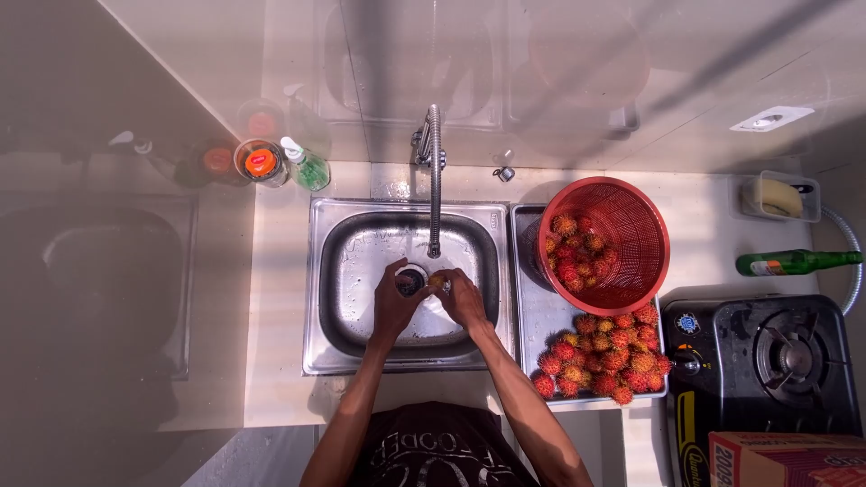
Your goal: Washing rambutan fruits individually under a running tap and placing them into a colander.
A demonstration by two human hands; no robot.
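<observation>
We note both hands over the stainless steel sink (343,271): right hand (465,299) seemingly pinching a small yellowish-red rambutan (437,282) under the chrome tap (434,180); left hand (394,302) curled beside it, contents unclear. Best kept below the spout.

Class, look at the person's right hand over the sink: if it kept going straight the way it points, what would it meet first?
Probably the left hand: the right hand points left across the steel sink basin, a small yellowish fruit between them.

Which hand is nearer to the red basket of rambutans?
The right hand. It is over the sink just under the faucet, on the side toward the red basket; the left hand is farther off, by the drain.
</observation>
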